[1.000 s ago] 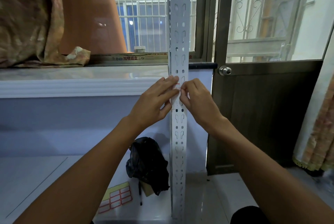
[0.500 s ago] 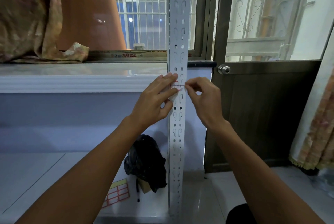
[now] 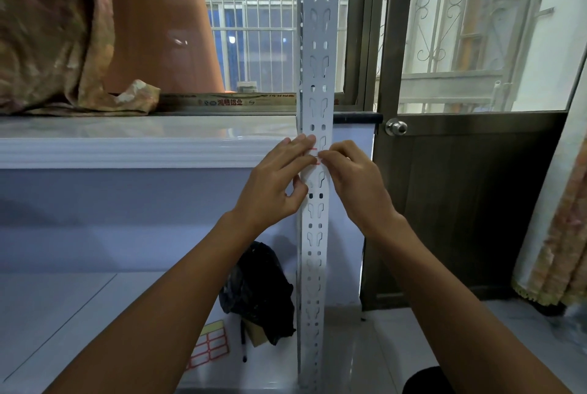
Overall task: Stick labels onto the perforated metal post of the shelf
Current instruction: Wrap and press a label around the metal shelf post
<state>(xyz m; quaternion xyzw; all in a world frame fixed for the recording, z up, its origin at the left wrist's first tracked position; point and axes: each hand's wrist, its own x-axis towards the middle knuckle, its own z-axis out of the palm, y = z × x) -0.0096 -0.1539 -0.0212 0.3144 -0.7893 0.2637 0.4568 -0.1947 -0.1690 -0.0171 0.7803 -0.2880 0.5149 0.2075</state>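
At mid-height on the perforated post (image 3: 314,219), our left hand (image 3: 273,184) now presses flat-fingered on the label (image 3: 314,155); our right hand (image 3: 352,181) has shifted, pinching its edge, so it's nearly stuck.

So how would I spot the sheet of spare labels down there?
Follow the white perforated post down to the pale floor. Left of its foot sits a crumpled black bag, and left of that the label sheet lies flat. It alone has red-outlined white rectangles under a yellow strip.
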